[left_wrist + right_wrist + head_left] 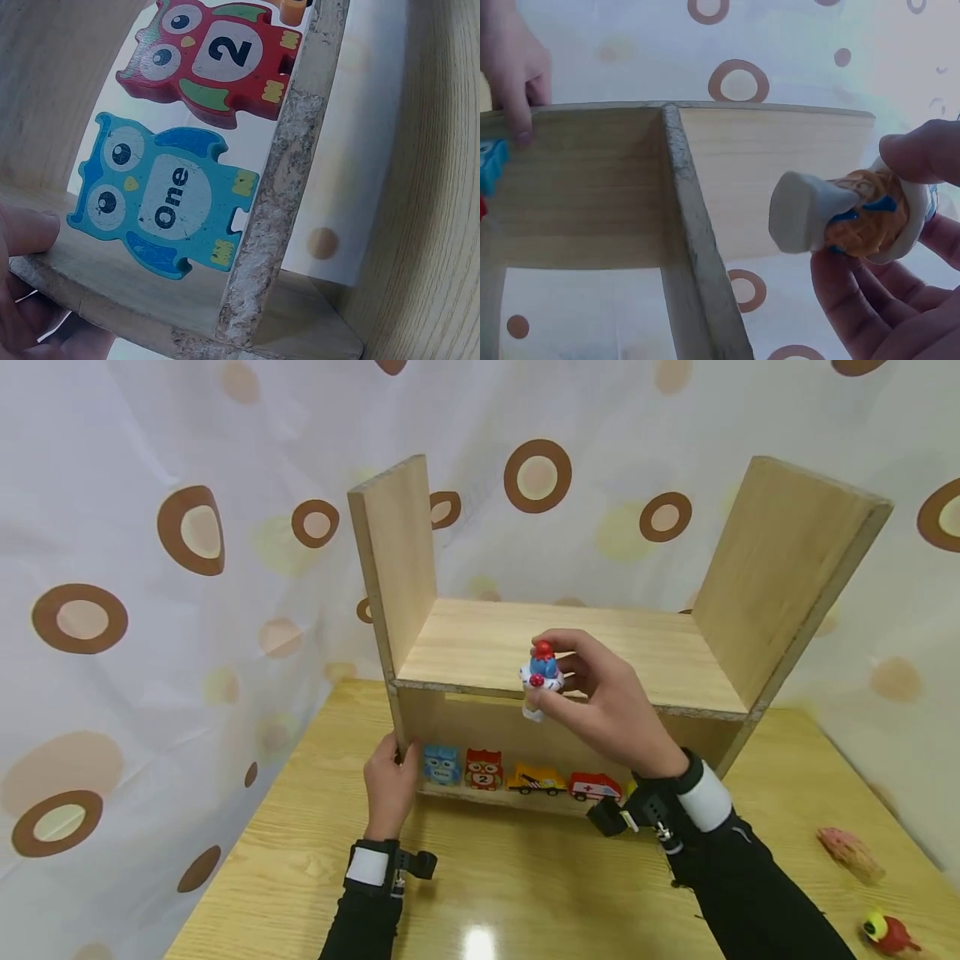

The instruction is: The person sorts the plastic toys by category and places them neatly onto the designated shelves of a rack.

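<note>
My right hand [611, 710] pinches a toy ice cream cone [542, 672] between thumb and fingers, above the front edge of the middle board of a wooden shelf [637, 647]. In the right wrist view the cone's orange waffle part and white base [791, 214] point away from the palm. My left hand [392, 789] grips the shelf's left side board, thumb inside and fingers outside. Beside that thumb stands a blue owl [161, 199] marked "One", then a red owl [217, 56] marked 2. A yellow tow truck [537, 778] and a red-and-white ambulance [595, 787] share the lower level.
Two tall side boards rise at the left [397, 560] and right [795, 577] of the upper level. On the wooden table [300, 860], a pinkish toy [850, 853] and a red toy with a yellow head [888, 933] lie at the right. A patterned sheet hangs behind.
</note>
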Demonstrator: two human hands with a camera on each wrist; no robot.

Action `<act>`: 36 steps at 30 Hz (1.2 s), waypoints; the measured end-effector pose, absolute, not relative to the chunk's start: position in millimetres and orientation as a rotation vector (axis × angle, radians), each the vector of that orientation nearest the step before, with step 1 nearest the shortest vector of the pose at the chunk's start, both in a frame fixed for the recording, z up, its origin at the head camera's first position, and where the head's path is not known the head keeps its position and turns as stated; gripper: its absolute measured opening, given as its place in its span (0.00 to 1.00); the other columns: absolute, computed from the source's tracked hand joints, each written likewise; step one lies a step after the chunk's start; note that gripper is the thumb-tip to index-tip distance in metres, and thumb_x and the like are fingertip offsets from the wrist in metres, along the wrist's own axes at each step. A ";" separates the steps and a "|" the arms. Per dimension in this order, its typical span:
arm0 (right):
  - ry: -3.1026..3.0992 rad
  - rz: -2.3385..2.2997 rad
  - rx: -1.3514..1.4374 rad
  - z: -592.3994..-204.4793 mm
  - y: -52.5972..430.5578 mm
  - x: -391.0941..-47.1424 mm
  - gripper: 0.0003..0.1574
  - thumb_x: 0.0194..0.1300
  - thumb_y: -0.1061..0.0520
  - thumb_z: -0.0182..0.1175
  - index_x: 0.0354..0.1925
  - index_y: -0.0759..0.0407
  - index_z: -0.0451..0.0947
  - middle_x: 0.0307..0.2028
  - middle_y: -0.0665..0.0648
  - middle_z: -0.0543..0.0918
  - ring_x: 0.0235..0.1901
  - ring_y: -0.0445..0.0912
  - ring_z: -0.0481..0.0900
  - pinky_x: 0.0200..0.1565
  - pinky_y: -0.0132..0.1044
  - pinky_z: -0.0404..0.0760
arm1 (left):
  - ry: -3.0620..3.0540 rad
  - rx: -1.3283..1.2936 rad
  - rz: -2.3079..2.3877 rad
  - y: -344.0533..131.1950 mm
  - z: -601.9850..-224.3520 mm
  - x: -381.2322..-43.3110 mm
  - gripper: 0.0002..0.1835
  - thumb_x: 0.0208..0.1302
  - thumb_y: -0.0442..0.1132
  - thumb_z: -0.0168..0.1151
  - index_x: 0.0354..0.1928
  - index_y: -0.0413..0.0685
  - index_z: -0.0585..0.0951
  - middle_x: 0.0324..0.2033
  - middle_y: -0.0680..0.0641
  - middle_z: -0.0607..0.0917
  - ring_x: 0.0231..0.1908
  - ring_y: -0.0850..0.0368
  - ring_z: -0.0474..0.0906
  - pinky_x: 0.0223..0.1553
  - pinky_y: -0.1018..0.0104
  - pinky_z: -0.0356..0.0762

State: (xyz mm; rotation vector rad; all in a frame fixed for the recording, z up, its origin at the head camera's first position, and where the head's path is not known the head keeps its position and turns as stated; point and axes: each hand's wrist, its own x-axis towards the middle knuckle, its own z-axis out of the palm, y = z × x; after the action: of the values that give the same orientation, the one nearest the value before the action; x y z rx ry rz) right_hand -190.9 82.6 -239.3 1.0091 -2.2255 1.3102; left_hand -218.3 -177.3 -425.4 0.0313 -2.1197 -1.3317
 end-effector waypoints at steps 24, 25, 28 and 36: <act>-2.305 1.243 1.050 -233.3 -35.2 -244.7 0.30 0.59 0.61 0.64 0.59 0.60 0.70 0.49 0.62 0.80 0.42 0.49 0.81 0.48 0.40 0.82 | -2.087 -0.006 -1.229 -172.9 -430.6 -213.1 0.09 0.64 0.35 0.60 0.44 0.38 0.82 0.37 0.37 0.87 0.38 0.45 0.84 0.37 0.47 0.82; -2.312 1.239 1.047 -233.1 -36.1 -245.1 0.30 0.59 0.61 0.64 0.60 0.60 0.69 0.49 0.62 0.80 0.43 0.49 0.81 0.48 0.40 0.82 | -2.084 -0.007 -1.234 -172.0 -430.3 -213.2 0.09 0.64 0.35 0.60 0.44 0.38 0.82 0.38 0.37 0.87 0.38 0.45 0.84 0.37 0.47 0.82; -2.322 1.221 1.031 -232.7 -36.2 -245.8 0.30 0.60 0.60 0.64 0.60 0.60 0.69 0.49 0.62 0.80 0.44 0.49 0.80 0.48 0.41 0.82 | -2.084 -0.018 -1.245 -169.6 -429.6 -213.9 0.09 0.64 0.35 0.60 0.44 0.39 0.82 0.38 0.37 0.87 0.38 0.45 0.84 0.37 0.47 0.82; -2.312 1.156 1.025 -230.5 -35.3 -245.7 0.31 0.61 0.58 0.63 0.61 0.59 0.67 0.51 0.62 0.80 0.43 0.51 0.79 0.41 0.40 0.82 | -2.102 0.026 -1.283 -167.8 -425.0 -215.6 0.10 0.66 0.38 0.59 0.45 0.42 0.82 0.41 0.39 0.87 0.41 0.48 0.83 0.41 0.48 0.82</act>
State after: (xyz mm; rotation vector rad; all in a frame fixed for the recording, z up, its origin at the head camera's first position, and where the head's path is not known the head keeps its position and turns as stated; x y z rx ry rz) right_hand -245.7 -35.3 -230.5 1.0255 -2.3117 1.1558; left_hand -215.6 -167.8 -425.0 0.0256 -2.1023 -1.2830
